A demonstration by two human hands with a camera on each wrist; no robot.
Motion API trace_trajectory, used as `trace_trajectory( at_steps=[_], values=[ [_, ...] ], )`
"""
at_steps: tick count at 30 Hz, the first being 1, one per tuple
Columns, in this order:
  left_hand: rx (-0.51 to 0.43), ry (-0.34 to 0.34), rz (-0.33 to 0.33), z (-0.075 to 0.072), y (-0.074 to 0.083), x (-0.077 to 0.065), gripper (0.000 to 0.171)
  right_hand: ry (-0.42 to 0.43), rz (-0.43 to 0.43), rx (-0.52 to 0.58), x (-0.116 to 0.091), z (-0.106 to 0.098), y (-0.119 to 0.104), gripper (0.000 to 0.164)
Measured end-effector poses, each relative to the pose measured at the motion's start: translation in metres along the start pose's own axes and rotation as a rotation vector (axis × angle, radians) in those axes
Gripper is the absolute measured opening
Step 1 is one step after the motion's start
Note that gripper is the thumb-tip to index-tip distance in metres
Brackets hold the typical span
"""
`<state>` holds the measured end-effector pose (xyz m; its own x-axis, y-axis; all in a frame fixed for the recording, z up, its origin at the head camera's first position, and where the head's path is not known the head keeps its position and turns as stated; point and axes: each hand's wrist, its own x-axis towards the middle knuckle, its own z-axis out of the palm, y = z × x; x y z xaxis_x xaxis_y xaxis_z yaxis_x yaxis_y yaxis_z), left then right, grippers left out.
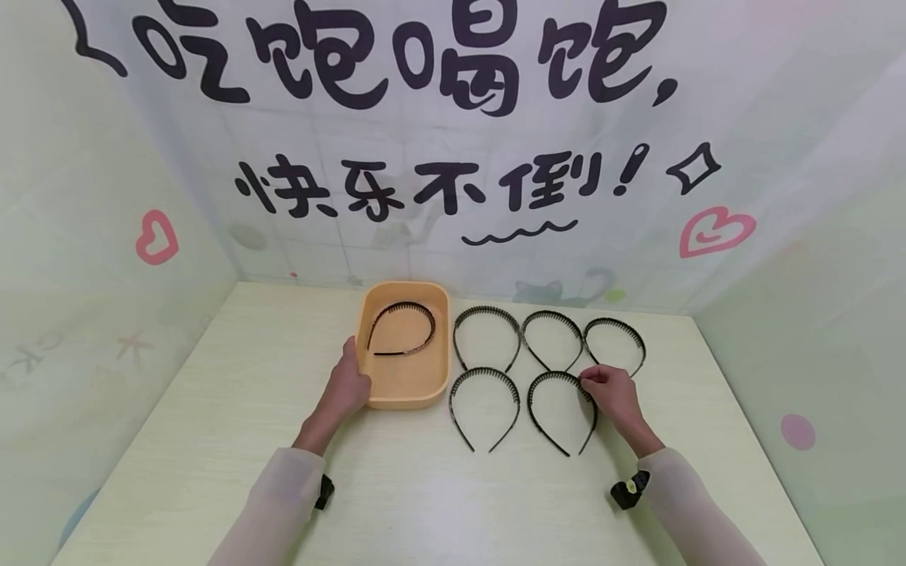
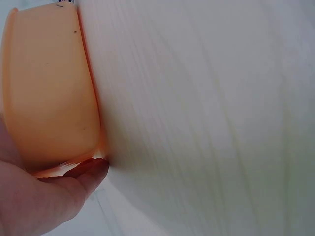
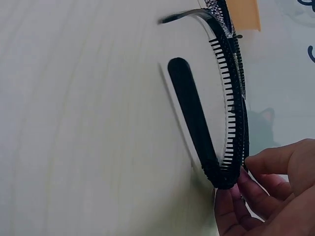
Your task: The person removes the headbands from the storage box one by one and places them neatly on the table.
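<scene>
My left hand (image 1: 348, 384) holds the left side of an orange plastic tray (image 1: 406, 399); in the left wrist view its fingertips curl in at the tray's lower edge. One black toothed headband (image 1: 433, 324) lies inside the tray. My right hand (image 1: 610, 387) pinches the upper right of a black headband (image 1: 541, 428), the right one of the near pair. In the right wrist view, thumb and fingers stand on either side of this headband's (image 3: 227, 98) curve, teeth facing inward. Left of it lies another headband (image 1: 453, 409), its ends pointing toward me.
Behind the near pair runs a row of three more headbands, one left (image 1: 460, 322), one middle (image 1: 550, 314) and one right (image 1: 640, 342). All lie on a pale wood-grain table (image 1: 453, 511). Printed curtains stand behind and on both sides.
</scene>
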<state>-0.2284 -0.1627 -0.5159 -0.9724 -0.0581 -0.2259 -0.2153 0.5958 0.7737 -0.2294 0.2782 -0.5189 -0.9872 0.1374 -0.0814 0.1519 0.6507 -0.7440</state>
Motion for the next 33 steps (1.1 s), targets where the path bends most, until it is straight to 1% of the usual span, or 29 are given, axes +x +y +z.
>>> trace_trajectory(
  at_steps=[6, 16, 21, 26, 33],
  values=[
    [0.0, 0.003, 0.007, 0.0, -0.001, 0.0, 0.079, 0.013, -0.015, 0.015, 0.002, -0.001, -0.004, 0.019],
    [0.006, 0.006, 0.024, 0.0, -0.001, 0.0, 0.078, 0.04, -0.022, 0.007, 0.006, -0.002, -0.01, 0.019],
    [0.007, 0.007, 0.024, 0.0, -0.001, -0.001, 0.079, 0.046, -0.042, 0.027, 0.006, -0.002, -0.02, 0.02],
    [0.003, 0.011, 0.031, 0.0, -0.001, 0.0, 0.08, 0.025, -0.047, 0.092, 0.005, 0.002, -0.038, 0.022],
    [-0.001, 0.007, 0.028, 0.0, -0.001, 0.0, 0.079, -0.045, -0.061, 0.257, 0.007, 0.019, -0.065, 0.024]
  ],
)
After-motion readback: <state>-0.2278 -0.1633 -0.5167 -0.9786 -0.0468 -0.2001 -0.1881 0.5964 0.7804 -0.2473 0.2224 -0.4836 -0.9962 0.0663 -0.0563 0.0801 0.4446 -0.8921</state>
